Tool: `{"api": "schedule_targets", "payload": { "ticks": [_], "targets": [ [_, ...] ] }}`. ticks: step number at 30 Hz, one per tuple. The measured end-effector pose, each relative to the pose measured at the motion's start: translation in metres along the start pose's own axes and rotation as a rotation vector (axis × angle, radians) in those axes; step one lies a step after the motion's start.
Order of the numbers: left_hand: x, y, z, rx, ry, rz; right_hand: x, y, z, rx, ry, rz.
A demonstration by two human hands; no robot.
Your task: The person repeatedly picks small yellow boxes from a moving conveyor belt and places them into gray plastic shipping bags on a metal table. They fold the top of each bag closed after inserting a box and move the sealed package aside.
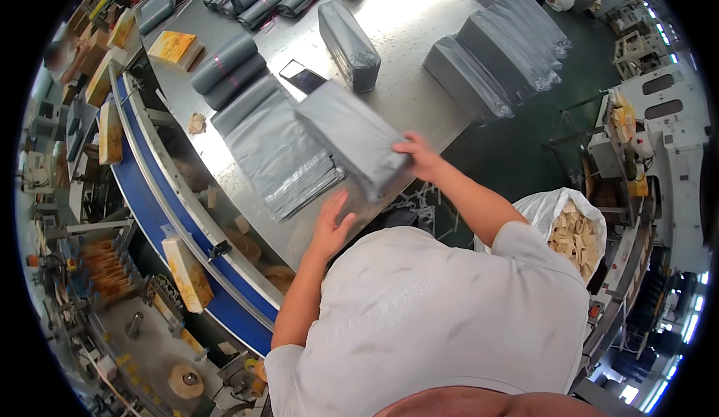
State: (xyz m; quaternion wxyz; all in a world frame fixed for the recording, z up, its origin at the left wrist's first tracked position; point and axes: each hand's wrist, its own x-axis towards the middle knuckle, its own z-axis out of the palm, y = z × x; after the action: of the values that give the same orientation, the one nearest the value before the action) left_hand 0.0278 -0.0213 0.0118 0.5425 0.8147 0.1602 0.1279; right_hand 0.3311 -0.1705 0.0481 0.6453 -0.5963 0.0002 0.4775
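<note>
A box-shaped package in a grey plastic bag (348, 129) lies tilted at the near part of the metal table, partly over a flat stack of grey plastic bags (273, 155). My right hand (421, 158) grips the package at its near right side, fingers on the grey film. My left hand (331, 224) is open and holds nothing, its fingers apart just below the stack's near edge. The bagged package's loose end (374, 185) hangs toward me between my hands. Another bagged package (349, 46) stands farther back on the table.
Several bagged packages (494, 50) are lined up at the table's right. Rolled grey bags (228, 69), a phone-like dark device (302, 77) and a yellow-patterned box (175, 49) lie at left. A blue conveyor (157, 215) carries similar boxes. A white sack of scraps (573, 233) stands right.
</note>
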Motion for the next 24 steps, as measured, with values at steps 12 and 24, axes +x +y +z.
{"api": "schedule_targets", "payload": {
  "ticks": [12, 24],
  "targets": [
    [-0.094, -0.049, -0.005, -0.139, 0.118, -0.356, -0.002, -0.087, -0.112, -1.714, 0.898, -0.461],
    [-0.389, -0.121, -0.124, 0.761, 1.024, -1.007, -0.027, 0.161, 0.1, -1.582, -0.49, -0.962]
  ]
}}
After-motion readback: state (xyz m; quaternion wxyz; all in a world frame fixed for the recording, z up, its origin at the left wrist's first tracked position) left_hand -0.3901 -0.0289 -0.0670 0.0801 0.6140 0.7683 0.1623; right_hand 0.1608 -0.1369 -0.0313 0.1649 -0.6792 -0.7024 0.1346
